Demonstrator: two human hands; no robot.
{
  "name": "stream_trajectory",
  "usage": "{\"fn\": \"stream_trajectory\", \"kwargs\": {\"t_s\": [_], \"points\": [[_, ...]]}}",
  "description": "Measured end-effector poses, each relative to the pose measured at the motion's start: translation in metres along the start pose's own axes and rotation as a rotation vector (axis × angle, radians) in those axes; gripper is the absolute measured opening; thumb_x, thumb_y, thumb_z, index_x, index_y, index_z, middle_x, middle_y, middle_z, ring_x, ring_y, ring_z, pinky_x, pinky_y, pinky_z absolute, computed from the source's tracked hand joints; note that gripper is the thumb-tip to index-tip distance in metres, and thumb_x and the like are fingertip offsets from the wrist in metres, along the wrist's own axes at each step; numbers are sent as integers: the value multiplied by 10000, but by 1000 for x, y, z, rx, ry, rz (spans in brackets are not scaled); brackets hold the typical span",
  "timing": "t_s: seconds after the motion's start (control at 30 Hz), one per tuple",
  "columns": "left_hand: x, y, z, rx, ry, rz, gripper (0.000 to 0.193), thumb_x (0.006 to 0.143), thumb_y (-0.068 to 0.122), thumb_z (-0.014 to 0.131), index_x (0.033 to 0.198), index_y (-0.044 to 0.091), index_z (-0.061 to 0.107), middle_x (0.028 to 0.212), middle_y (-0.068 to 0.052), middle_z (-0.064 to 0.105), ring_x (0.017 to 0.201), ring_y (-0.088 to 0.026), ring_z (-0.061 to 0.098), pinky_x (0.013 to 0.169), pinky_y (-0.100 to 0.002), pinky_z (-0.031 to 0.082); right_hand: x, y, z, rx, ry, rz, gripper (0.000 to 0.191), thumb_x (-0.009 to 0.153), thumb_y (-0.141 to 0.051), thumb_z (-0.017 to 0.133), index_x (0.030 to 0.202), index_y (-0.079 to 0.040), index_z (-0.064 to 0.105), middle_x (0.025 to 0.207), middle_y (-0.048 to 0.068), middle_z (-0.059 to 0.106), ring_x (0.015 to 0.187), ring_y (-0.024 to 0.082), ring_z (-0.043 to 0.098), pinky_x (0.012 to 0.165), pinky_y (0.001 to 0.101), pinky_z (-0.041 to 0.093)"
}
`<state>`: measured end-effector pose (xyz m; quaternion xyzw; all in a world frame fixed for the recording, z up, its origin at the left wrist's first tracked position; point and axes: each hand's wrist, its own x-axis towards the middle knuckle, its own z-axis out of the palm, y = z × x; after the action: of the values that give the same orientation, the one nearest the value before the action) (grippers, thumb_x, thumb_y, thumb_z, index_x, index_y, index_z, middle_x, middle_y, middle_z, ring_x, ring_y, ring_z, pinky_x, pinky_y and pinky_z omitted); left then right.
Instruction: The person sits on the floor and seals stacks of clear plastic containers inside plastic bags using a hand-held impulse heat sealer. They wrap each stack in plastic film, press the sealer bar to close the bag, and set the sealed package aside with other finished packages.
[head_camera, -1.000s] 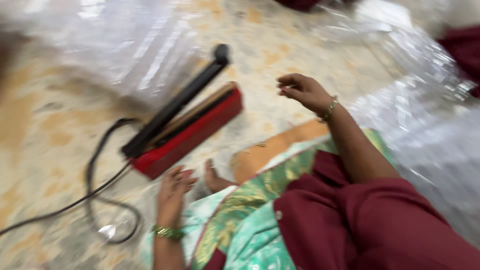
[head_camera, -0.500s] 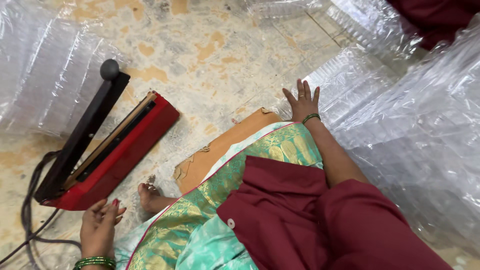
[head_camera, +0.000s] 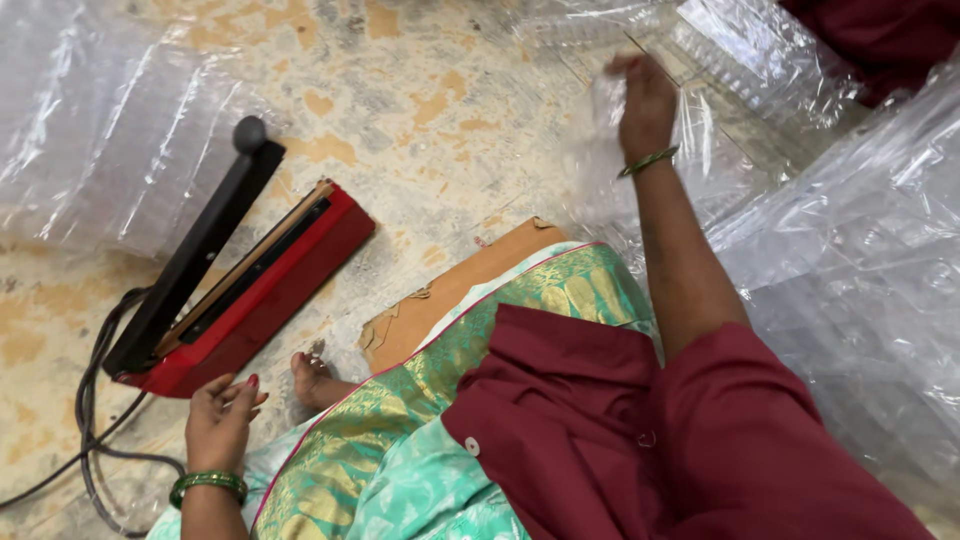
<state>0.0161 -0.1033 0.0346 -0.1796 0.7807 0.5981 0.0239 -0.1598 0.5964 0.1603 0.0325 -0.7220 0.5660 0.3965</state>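
The right hand (head_camera: 645, 105) reaches out over a heap of clear plastic (head_camera: 700, 170) on the floor (head_camera: 430, 110), its fingers (head_camera: 630, 70) curled around a crumpled clear bag (head_camera: 608, 110). The motion blurs them, so how tightly they close cannot be told, though the film seems pinched between them. The left hand (head_camera: 220, 420) rests low on the floor, fingers loosely open and holding nothing, just beside the near corner of the red sealer (head_camera: 250, 300).

To lift one bag cleanly, I would judge it best to pinch a single layer near its edge and draw it up and away from the heap — the sheets look thin and clingy, and a broad grab could drag several along.

The bag is see-through, glossy and wrinkled, catching white glare; its outline melts into the plastic beneath the fingers, so its full shape is hard to trace. Left of those fingers lies bare mottled floor — beyond it, the sealer with its black arm (head_camera: 200, 250) raised and a dark cord (head_camera: 95, 400) trailing off. A brown cardboard sheet (head_camera: 460, 290) lies by the person's knee.
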Motion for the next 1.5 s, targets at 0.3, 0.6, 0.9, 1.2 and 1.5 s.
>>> {"fn": "stream_trajectory", "kwargs": {"t_s": [0.3, 0.6, 0.9, 1.2, 1.5], "points": [[-79, 147, 103, -62, -37, 429, 744, 791, 161, 806, 1430, 56, 439, 1419, -133, 564, 1197, -242, 598, 916, -393, 545, 15, -152, 113, 796, 299, -60, 201, 1052, -161, 602, 1119, 3, 696, 1048, 66, 716, 1027, 188, 639, 980, 369, 494], [-93, 229, 172, 68, 331, 830, 591, 970, 325, 684, 1461, 52, 497, 1429, -177, 591, 1331, -360, 575, 1159, -444, 418, -103, -189, 227, 851, -62, 307, 278, 1082, -280, 582, 1069, -37, 715, 1066, 80, 749, 1031, 176, 670, 1013, 346, 501], [-65, 234, 119, 23, 182, 975, 284, 1126, 212, 511, 1296, 74, 692, 1251, -144, 750, 1224, -312, 677, 1226, -439, 419, -101, -205, 160, 612, -263, 274, 190, 1131, -236, 646, 1095, -52, 675, 1081, 78, 730, 1015, 139, 641, 1013, 323, 486], [-87, 239, 100, -306, -326, 717, 388, 1157, 274, 476, 1222, -8, 734, 1243, -160, 761, 1218, -224, 687, 1304, -449, 359, -86, -211, 123, 299, -959, 158, 730, 803, -149, 838, 1433, -53, 482, 1221, 27, 647, 1220, 113, 582, 1098, 319, 430], [-111, 231, 94, -287, -187, 528, 526, 799, 74, 798, 1295, 44, 625, 1329, -121, 665, 1270, -193, 602, 1141, -462, 386, -109, -225, 147, 226, -741, 188, 200, 1046, -143, 703, 866, -55, 697, 820, 23, 677, 783, 113, 671, 729, 314, 542]]}}
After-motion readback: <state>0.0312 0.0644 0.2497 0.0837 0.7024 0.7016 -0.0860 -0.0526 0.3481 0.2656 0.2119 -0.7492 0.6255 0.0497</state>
